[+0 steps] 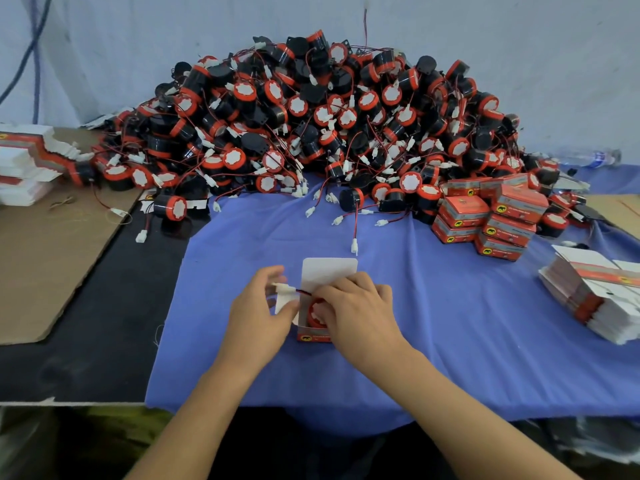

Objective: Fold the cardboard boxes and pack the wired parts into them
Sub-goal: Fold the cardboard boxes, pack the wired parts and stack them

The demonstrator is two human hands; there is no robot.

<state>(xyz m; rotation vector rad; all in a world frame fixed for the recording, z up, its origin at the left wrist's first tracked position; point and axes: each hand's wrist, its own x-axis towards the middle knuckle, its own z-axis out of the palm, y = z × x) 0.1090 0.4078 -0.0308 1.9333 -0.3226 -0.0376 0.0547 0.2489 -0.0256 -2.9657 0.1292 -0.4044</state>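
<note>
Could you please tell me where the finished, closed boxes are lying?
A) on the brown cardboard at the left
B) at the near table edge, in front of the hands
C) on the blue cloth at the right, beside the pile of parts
C: the closed boxes are stacked on the blue cloth at the right, against the pile of parts.

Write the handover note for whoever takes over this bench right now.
Left hand pinches the white connector; right hand holds the wired part in the open box, lid up.
Done: packed boxes stacked at right.
Left: tuck the wire in, close this box; the big pile of parts and flat boxes wait.
</note>
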